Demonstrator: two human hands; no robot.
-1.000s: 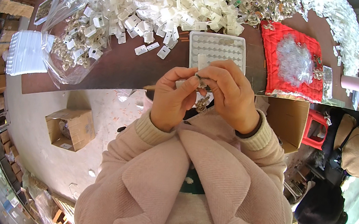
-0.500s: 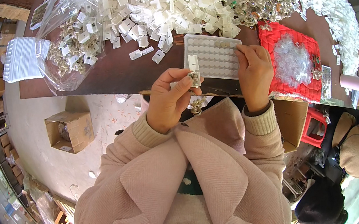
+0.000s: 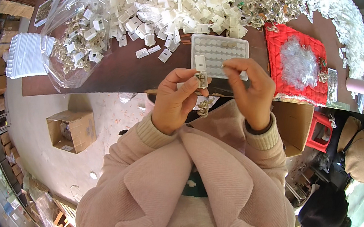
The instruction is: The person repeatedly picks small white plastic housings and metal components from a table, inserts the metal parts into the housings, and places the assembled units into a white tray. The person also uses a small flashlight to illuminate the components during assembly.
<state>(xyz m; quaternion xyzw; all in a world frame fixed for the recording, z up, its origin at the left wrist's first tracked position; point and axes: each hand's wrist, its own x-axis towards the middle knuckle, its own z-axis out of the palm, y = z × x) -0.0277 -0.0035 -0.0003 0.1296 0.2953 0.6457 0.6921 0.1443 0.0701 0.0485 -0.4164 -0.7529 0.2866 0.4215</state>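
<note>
Between the thumb and fingers of my left hand is a small white plastic case, its lid swung up and its inner compartment showing. A bunch of silvery metal clips or rings shows just below it, and I cannot tell if it is joined to the case. My right hand pinches a small pale disc, just right of the case and above the near right part of a white tray. Rows of small hollows fill the tray, and a few round pieces lie in its far row.
White plastic cases lie heaped at the back. A clear bag of cases and metal parts and stacked white trays stand left. On the right are a red cloth with clear plastic bits and a pink roll. Cardboard boxes sit below.
My right hand has come away from the tray's far right corner toward me and the case, carrying the small disc. My left hand holds the case in nearly the same place.
</note>
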